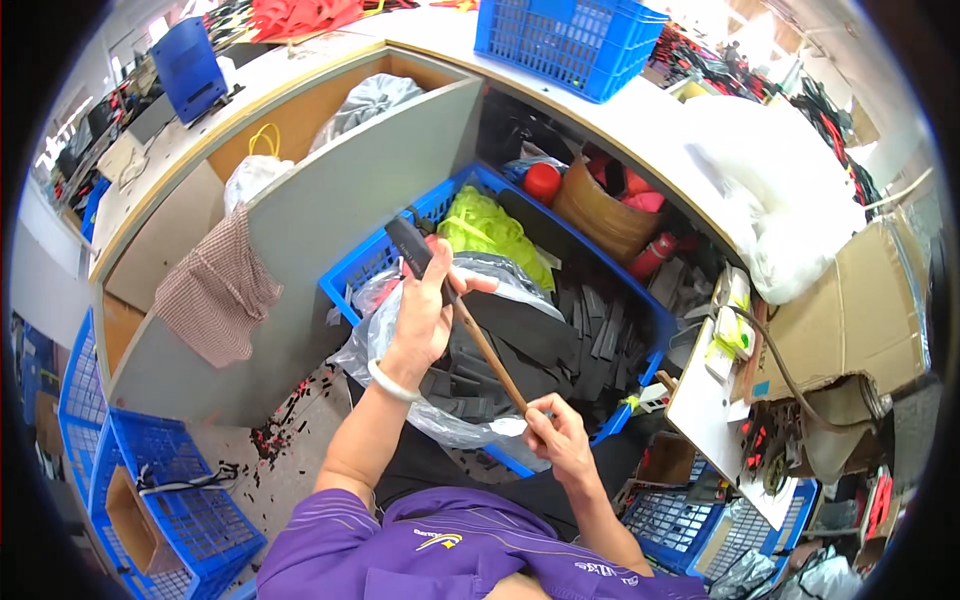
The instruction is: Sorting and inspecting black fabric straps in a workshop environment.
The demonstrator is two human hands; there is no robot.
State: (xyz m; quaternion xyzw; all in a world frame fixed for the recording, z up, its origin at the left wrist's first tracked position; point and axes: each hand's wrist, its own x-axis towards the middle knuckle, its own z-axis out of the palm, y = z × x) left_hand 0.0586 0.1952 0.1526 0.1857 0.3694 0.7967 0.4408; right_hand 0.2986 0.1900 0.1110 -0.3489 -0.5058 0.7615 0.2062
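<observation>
A thin brown stick (492, 357) slants across in front of me, above a large blue crate (650, 318). At its upper left end is a flat black sleeve-like piece (408, 243); whether the stick runs inside it, I cannot tell. My left hand (422, 315), with a white bangle on the wrist, grips the black piece between thumb and fingers. Around the stick's lower end, my right hand (560, 438) is closed. Beneath both hands, several dark grey strips (520, 345) lie in the crate, partly in a clear plastic bag (452, 428). Bright yellow-green material (490, 230) lies at the crate's far side.
A grey panel (345, 200) with a checked cloth (222, 290) over it stands at left. Beyond, a white worktop (440, 30) carries another blue crate (570, 40). Blue baskets (180, 490) stand lower left; a cardboard sheet (850, 310) is at right. Scraps litter the floor.
</observation>
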